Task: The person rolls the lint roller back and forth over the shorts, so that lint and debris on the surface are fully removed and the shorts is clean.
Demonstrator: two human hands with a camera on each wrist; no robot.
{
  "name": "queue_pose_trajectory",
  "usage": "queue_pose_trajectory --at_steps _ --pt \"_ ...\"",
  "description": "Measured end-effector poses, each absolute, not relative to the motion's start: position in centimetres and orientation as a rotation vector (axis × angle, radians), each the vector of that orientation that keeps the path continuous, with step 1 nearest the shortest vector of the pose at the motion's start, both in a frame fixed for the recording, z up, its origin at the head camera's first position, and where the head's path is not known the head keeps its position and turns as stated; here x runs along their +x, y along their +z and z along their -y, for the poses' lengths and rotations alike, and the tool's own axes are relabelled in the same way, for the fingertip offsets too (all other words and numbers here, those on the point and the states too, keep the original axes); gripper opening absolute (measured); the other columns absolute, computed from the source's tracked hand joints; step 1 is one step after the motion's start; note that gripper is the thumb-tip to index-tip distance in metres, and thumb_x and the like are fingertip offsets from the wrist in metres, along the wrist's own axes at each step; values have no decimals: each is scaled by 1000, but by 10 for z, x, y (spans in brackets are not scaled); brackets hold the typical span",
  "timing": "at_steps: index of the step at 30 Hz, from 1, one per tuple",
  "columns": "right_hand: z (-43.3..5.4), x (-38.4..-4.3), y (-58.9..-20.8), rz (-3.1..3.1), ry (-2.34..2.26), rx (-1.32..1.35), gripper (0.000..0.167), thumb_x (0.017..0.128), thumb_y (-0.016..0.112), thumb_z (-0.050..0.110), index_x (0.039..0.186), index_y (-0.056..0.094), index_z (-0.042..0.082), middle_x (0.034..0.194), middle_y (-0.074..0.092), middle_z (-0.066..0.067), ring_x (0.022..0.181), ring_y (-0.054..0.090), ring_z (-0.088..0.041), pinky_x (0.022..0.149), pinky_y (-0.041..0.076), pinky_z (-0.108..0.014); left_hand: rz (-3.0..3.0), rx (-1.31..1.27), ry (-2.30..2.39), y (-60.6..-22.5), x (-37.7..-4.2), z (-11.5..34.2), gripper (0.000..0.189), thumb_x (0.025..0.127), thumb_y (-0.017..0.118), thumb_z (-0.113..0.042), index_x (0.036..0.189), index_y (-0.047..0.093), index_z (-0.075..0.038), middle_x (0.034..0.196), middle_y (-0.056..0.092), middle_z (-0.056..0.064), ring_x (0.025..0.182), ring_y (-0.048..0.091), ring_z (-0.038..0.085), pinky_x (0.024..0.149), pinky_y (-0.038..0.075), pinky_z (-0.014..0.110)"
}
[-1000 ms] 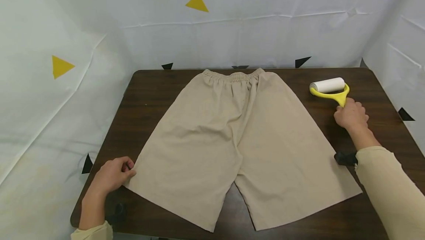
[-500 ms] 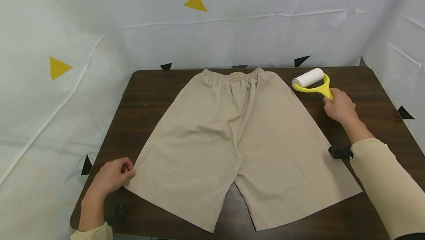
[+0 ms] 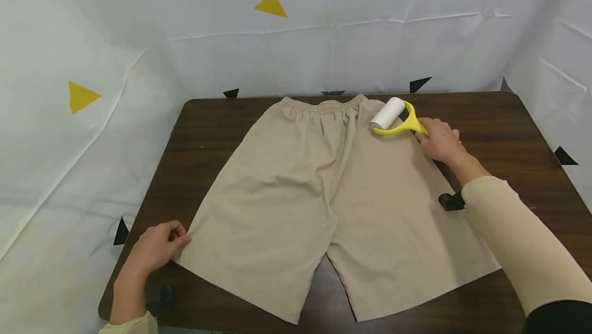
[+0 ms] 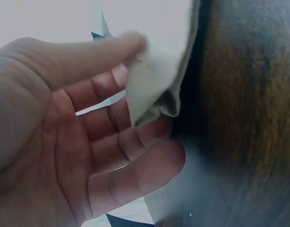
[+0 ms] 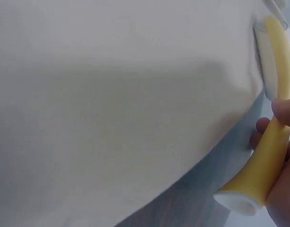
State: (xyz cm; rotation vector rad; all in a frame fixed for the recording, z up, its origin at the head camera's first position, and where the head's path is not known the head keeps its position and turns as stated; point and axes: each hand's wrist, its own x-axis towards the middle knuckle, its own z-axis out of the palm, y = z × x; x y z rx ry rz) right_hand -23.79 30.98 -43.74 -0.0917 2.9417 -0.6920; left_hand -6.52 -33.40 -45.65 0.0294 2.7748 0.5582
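Beige cloth shorts with a gathered waist (image 3: 273,210) lie across the middle of a dark brown rectangular wood-grain table (image 3: 208,138), waist at the far edge, leg openings toward the near one. The bare left hand (image 3: 157,244) is at the left leg's outer hem corner — the corner between thumb and fingers. A white cylindrical roller (image 3: 387,113) is over the shorts' far right side, right of the waist; whether it touches the cloth is hard to tell. To its right — around its yellow forked handle (image 3: 411,123) — is the bare right hand (image 3: 440,141). White sheeting (image 3: 370,51) stands behind the table.
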Motion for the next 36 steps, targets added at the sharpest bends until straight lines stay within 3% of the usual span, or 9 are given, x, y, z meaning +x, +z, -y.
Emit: queue_pose_trajectory --at_steps 20,36 --pt "-262 -255 -429 -2988 -603 -321 46 101 50 15 143 41 -1 126 47 -25 111 41 -43 89 25 -60 -2788 44 546 -459 -64 334 17 89 72 -25 87 61 -13 71 51 -2 60 45 15 55 35 34" --pt "-226 -267 -427 -2977 -542 -470 45 100 53 13 143 44 2 115 51 -19 101 45 -37 85 30 -54 -2773 15 563 -454 -62 328 15 88 72 -22 87 61 -12 72 52 -1 62 46 16 57 36 34"
